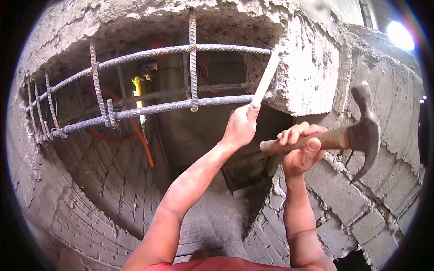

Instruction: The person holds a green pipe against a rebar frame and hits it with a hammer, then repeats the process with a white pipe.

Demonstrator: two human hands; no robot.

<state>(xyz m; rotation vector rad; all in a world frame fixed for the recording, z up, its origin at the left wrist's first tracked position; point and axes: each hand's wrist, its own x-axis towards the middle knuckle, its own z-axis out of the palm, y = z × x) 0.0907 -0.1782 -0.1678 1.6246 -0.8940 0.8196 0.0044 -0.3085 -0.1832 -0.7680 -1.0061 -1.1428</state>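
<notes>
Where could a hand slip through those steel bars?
Widest gap: between upper rebar and lower rebar, from the bent tie to the middle upright bar. Far left, close-set ties crowd; at right the left hand and chisel fill it.

A single head-worn camera looks forward along the person's own arms, which rise from the bottom edge to mid-frame. The left hand (241, 127) with its chisel (266, 77) and the right hand (300, 151) with its hammer (364, 131) sit close to the lens. Broken concrete (307, 77) and rebar (149, 108) fill the upper frame just beyond. The fisheye lens bows the block wall (352, 194) and darkens the corners.
</notes>
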